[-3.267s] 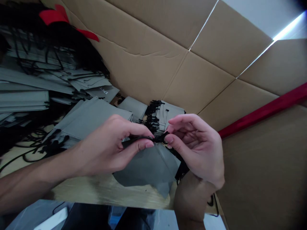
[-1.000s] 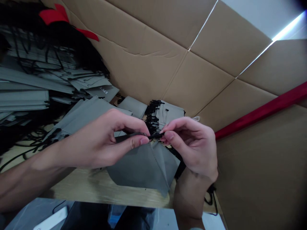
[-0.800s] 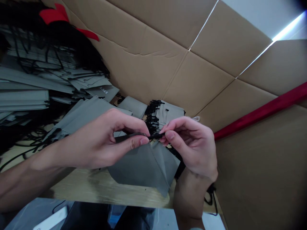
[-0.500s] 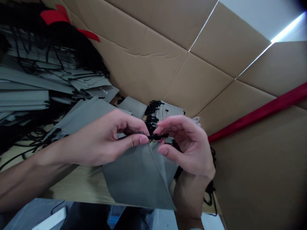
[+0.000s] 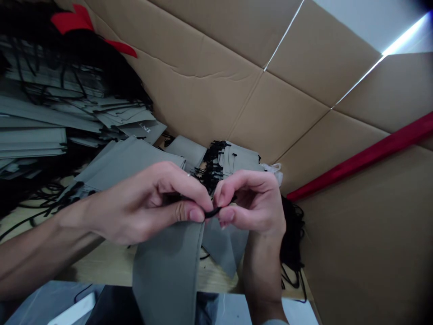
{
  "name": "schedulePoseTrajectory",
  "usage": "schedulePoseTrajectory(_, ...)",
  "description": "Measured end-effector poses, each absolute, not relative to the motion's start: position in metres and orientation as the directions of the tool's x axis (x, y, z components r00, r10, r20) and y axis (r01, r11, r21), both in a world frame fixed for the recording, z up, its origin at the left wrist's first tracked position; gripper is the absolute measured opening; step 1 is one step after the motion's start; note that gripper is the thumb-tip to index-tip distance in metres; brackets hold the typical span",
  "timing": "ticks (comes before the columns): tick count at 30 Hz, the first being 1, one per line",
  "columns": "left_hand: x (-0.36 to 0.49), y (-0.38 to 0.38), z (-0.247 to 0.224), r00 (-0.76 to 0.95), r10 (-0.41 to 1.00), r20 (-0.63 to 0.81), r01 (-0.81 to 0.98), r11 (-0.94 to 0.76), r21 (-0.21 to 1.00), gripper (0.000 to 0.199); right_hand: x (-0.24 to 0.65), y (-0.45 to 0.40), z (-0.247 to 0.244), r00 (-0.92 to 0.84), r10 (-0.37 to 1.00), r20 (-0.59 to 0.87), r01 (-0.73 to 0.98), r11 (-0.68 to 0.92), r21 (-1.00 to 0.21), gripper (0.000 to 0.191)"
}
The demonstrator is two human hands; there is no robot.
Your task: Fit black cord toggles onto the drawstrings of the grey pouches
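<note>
My left hand [image 5: 145, 205] pinches the top corner of a grey fabric drawstring pouch [image 5: 167, 266] between thumb and forefinger. The pouch hangs down over the table's front edge, its stitched side facing right. From that corner a short black cord [image 5: 212, 212] sticks out. Thumb and fingertips of my right hand [image 5: 259, 201] are closed on the cord's other end, close to the left fingertips. Behind the right wrist, another grey pouch [image 5: 221, 246] lies on the wooden table [image 5: 111, 259].
Grey pouches [image 5: 37, 115] with black cords are heaped at the left. More pouches [image 5: 245, 158] lie against the cardboard wall [image 5: 199, 90]. A bundle of black cords [image 5: 292, 234] is at the right, below a red strip [image 5: 365, 155]. A red ribbon [image 5: 72, 21] tops the heap.
My right fingers have closed on the cord end, where they were apart before. Both hands are slightly lower, and the pouch has swung to hang more steeply, farther left.
</note>
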State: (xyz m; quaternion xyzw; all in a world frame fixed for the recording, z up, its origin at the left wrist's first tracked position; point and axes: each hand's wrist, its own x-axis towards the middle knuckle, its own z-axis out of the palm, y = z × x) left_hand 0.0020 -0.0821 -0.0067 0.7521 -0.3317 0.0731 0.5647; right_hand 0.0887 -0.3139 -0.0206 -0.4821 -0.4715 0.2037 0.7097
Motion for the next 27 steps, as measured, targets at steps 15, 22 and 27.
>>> schedulePoseTrajectory(15,0.005,-0.078,0.009,0.813,-0.403,0.42,-0.526,-0.199,0.827,0.018,0.075,-0.326,0.001,0.646,0.502,0.575,0.554,0.21,-0.805,0.028)
schedulePoseTrajectory(22,0.006,-0.086,0.003,0.837,-0.359,0.412,-0.508,-0.233,0.83,0.018,0.068,-0.322,0.001,0.651,0.45,0.611,0.622,0.144,-0.77,0.028)
schedulePoseTrajectory(27,0.008,-0.088,-0.004,0.822,-0.319,0.472,-0.56,-0.296,0.774,0.019,0.07,-0.327,-0.001,0.593,0.493,0.637,0.674,0.129,-0.728,0.028)
